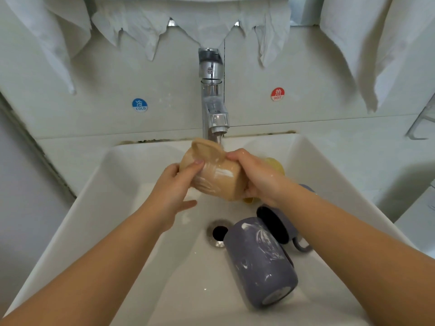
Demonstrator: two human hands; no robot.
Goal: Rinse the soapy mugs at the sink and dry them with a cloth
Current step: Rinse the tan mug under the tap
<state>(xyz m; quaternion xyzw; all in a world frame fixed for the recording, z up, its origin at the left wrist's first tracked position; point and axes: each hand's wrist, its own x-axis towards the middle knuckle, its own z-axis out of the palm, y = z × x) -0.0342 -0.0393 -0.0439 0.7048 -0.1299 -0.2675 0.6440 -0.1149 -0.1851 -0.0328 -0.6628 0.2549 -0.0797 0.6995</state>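
Purple mug (261,262) lies sideways near drain; beige mug (211,175) sits tilted under faucet (213,100), left hand (174,182) and right hand (256,175) both gripping it over sink (94,208).

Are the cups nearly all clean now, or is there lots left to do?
Lots left. No mug looks finished or dried yet. Both hands, left and right, hold the beige mug under the tap, so the first rinse is under way. In the sink lie a purple mug streaked with soap, a second purple one behind it, and something yellow, mostly hidden. All need rinsing, then drying.
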